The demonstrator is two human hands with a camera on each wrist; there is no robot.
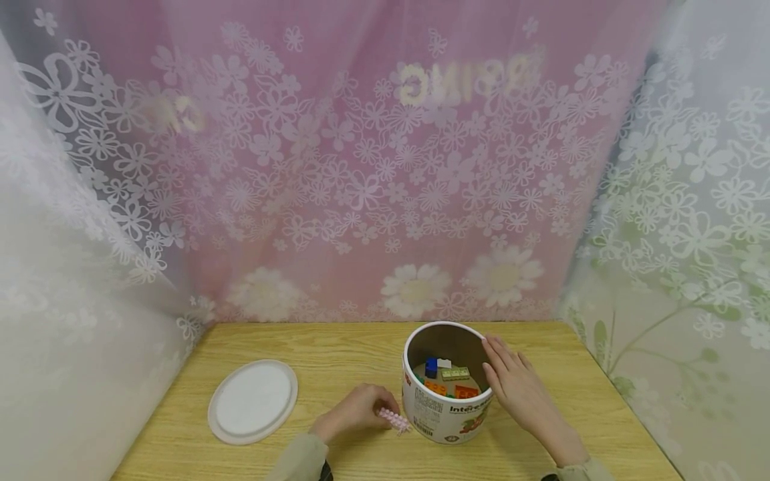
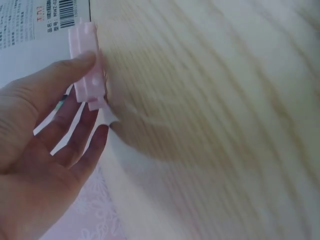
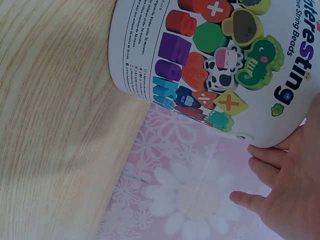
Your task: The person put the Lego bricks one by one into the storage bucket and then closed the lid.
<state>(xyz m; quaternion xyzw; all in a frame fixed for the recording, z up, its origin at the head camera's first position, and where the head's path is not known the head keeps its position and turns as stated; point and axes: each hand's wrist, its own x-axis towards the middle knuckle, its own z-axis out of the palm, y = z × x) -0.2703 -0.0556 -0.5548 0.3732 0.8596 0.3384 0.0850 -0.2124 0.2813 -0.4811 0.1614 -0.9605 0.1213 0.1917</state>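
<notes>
Just left of the bucket, close over the table, my left hand (image 1: pixel 365 406) pinches a pink building brick (image 1: pixel 394 420) between thumb and fingers. In the left wrist view the thumb lies across this long, studded brick (image 2: pixel 87 62). My right hand (image 1: pixel 522 389) rests its fairly straight fingers against the right rim and outer side of a white printed bucket (image 1: pixel 445 417). Inside the bucket lie several bricks, among them a blue brick (image 1: pixel 431 367), a pale green brick (image 1: pixel 455 374), a white brick (image 1: pixel 444 363) and an orange brick (image 1: pixel 466 391).
On the left of the wooden table (image 1: pixel 337 354) lies a round white lid (image 1: pixel 252 401). A pink flowered curtain (image 1: pixel 361 167) hangs behind the table's back edge, and pale curtains (image 1: pixel 692 267) stand at both sides.
</notes>
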